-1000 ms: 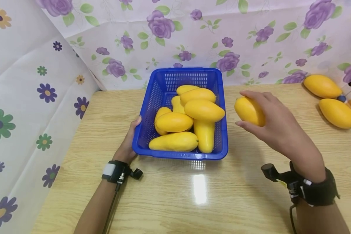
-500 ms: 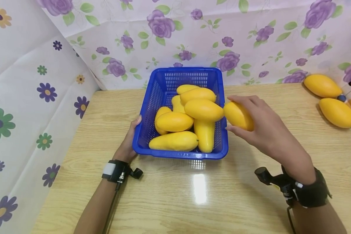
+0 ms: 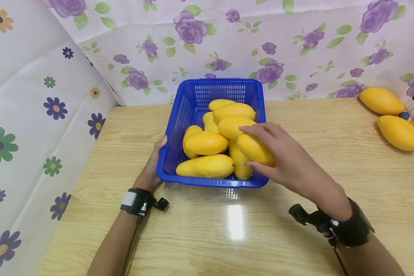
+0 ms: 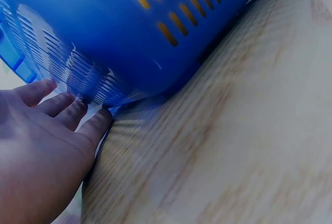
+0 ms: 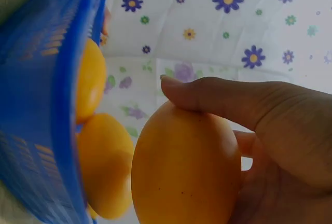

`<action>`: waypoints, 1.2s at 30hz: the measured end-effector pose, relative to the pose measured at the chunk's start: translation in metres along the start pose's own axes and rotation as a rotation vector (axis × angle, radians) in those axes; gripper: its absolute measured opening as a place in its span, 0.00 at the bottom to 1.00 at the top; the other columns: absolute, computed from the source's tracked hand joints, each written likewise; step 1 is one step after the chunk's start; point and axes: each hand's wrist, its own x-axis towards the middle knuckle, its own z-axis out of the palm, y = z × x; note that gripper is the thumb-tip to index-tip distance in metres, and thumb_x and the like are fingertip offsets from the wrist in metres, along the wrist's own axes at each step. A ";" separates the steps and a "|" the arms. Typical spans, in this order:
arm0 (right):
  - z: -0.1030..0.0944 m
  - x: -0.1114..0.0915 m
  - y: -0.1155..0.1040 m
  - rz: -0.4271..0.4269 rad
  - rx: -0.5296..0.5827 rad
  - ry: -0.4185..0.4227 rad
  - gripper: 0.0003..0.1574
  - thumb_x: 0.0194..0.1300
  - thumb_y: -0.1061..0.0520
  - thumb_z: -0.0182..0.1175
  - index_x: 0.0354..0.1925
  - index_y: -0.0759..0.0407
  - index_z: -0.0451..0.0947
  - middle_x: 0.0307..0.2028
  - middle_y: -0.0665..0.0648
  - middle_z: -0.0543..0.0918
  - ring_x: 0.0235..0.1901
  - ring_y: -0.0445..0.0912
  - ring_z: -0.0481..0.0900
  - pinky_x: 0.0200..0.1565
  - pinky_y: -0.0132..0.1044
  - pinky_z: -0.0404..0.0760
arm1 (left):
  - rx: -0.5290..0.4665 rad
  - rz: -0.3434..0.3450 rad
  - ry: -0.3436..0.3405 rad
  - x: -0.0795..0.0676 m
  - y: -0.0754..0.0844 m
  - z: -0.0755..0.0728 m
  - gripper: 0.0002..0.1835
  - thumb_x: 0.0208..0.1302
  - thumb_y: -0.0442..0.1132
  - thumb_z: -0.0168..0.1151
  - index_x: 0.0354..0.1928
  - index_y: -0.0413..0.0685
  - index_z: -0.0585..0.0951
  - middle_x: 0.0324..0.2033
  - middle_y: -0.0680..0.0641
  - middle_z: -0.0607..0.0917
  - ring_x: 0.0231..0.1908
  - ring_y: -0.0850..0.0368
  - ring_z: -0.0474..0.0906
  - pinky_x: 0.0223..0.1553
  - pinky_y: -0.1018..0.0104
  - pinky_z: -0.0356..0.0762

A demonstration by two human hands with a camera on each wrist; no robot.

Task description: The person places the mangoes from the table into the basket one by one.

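Observation:
A blue plastic basket [image 3: 212,182] with slotted walls stands on the table, holding several yellow mangoes [image 3: 205,166]. My right hand [image 3: 283,153] is over the basket's right side and grips another mango [image 3: 255,148] between thumb and fingers. In the right wrist view that mango [image 5: 184,167] is large in front, the thumb across its upper end, close beside the basket rim. My left hand [image 3: 152,166] is against the basket's left wall. The left wrist view shows its fingers [image 4: 66,107] straight and touching the slotted wall near the base.
Two more mangoes [image 3: 399,132] lie at the far right of the wooden table [image 3: 200,237]. A flowered sheet [image 3: 224,42] hangs behind the basket, and another patterned sheet [image 3: 31,115] covers the left side.
My right hand has carried the mango leftward from beside the basket to over its right part, now overlapping the mangoes inside. The left hand and the basket have stayed in place.

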 end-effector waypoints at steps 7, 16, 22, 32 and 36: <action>0.015 0.003 -0.004 -0.081 0.051 -0.030 0.43 0.59 0.49 0.70 0.70 0.47 0.66 0.64 0.54 0.67 0.60 0.48 0.68 0.54 0.46 0.74 | 0.002 0.001 -0.003 0.000 0.000 0.000 0.34 0.74 0.63 0.35 0.79 0.69 0.48 0.75 0.49 0.54 0.71 0.47 0.55 0.69 0.46 0.51; 0.022 0.003 -0.002 -0.108 0.027 -0.021 0.44 0.58 0.50 0.71 0.70 0.50 0.67 0.62 0.54 0.69 0.57 0.47 0.69 0.52 0.44 0.75 | -0.005 0.002 0.002 0.000 0.001 0.001 0.34 0.74 0.63 0.36 0.79 0.67 0.49 0.75 0.49 0.55 0.71 0.48 0.55 0.69 0.46 0.51; 0.027 0.005 -0.001 -0.124 0.017 -0.028 0.43 0.59 0.50 0.70 0.69 0.50 0.67 0.59 0.55 0.70 0.51 0.47 0.71 0.50 0.43 0.74 | -0.005 0.001 0.008 -0.001 0.003 0.003 0.34 0.74 0.62 0.36 0.79 0.67 0.48 0.75 0.49 0.54 0.71 0.48 0.54 0.69 0.47 0.51; 0.033 0.004 -0.002 -0.127 0.016 -0.047 0.44 0.58 0.53 0.71 0.70 0.51 0.67 0.62 0.56 0.69 0.55 0.48 0.71 0.54 0.43 0.74 | 0.005 0.005 0.004 -0.001 0.003 0.003 0.34 0.74 0.62 0.36 0.79 0.67 0.48 0.75 0.49 0.54 0.71 0.47 0.54 0.69 0.47 0.51; 0.035 0.005 -0.002 -0.130 0.009 -0.050 0.44 0.58 0.53 0.71 0.70 0.50 0.67 0.63 0.56 0.70 0.56 0.49 0.71 0.55 0.44 0.73 | -0.001 0.002 0.009 -0.001 0.002 0.003 0.35 0.74 0.63 0.36 0.79 0.66 0.48 0.75 0.49 0.54 0.71 0.48 0.54 0.69 0.47 0.52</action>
